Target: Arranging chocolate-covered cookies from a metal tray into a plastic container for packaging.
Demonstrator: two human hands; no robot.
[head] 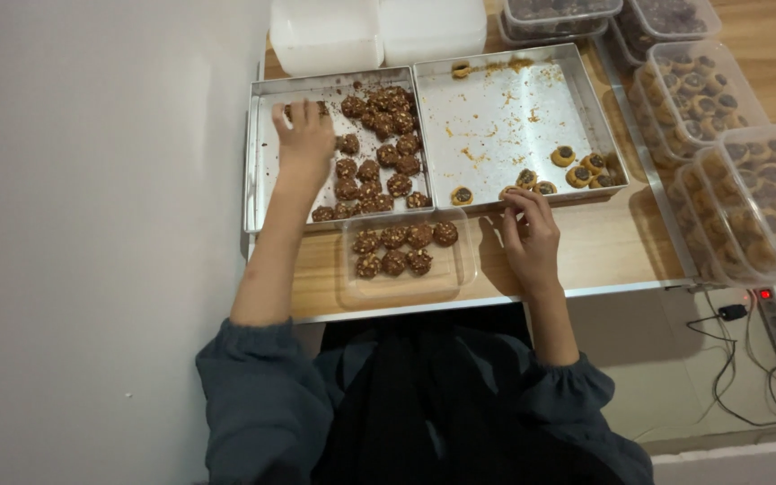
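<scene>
**While the left hand picks, the clear box waits half filled**

As the scene reads from the left, the left hand [303, 135] is curled over the far-left part of the left baking tray [262, 153], fingers drawn together on what looks like one brown nut-crusted cookie [320, 109]; the grip itself is partly hidden. More of these cookies [379, 144] lie heaped across the tray's middle and right. In front of it on the worktop [621, 242] sits a clear plastic box [455, 269] with seven of the same cookies [401, 250] in two rows. I judge the step to be picking from tray to box; the next move would call for carrying the cookie back to the box's bare near side. Further right, the right hand [527, 233] rests with fingers loosely spread at the near rim of the right tray [496, 117], touching nothing clearly, beside small dark-centred cookies [577, 169]. Filled lidded boxes [747, 198] stand at the far right.
</scene>
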